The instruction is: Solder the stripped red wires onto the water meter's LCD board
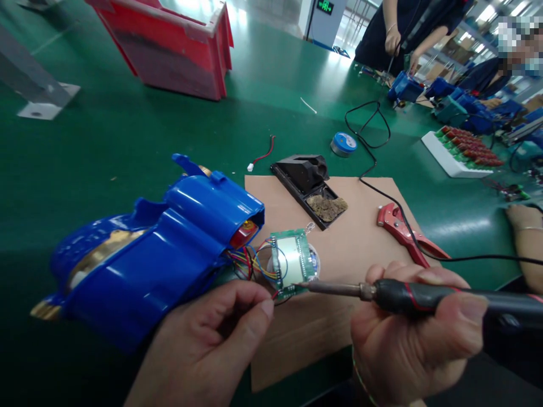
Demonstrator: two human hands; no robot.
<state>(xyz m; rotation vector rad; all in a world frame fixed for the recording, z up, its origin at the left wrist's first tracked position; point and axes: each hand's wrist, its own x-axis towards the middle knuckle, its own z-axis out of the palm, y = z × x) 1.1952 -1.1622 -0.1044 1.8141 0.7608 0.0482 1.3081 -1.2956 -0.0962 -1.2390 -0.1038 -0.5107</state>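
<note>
My right hand (418,333) grips a black soldering iron (416,297) whose metal tip reaches the lower edge of a green circuit board (292,260) with a pale display. My left hand (212,339) pinches a thin red wire (275,294) at the board's lower left corner. Several coloured wires (250,263) run from the board into the open end of a blue plastic housing (169,243) with brass fittings, which lies to the left. Under the board shows part of a round, clear-rimmed piece (314,263).
Brown cardboard (288,350) lies beneath the board. On or near it are a black iron stand (309,189) with a sponge, red cutters (407,234), a solder spool (343,144) and a black cable (373,158). A red bin (182,56) stands at the back; co-workers' hands (394,42) are at far right.
</note>
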